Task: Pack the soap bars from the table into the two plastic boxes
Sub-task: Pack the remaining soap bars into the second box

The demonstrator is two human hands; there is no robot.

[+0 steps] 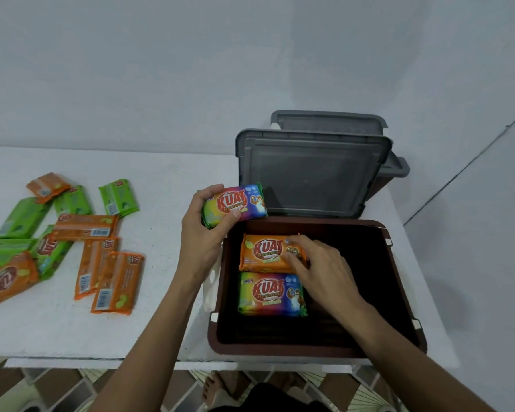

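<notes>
An open brown plastic box [399, 295] stands at the table's right front. Inside it lie an orange soap bar [262, 251] and, nearer me, a rainbow-wrapped soap bar [269, 294]. My right hand [318, 267] reaches into the box, its fingers on the orange bar's right end. My left hand [204, 230] grips another rainbow soap bar [235, 203] just above the box's far left corner. Several orange and green soap bars [85, 227] lie scattered on the table's left side.
Two grey lids [312, 171] lean upright behind the brown box, against the second box [396, 169] at the back right. The white table [167, 292] ends at a front edge near me; tiled floor and a foot show below.
</notes>
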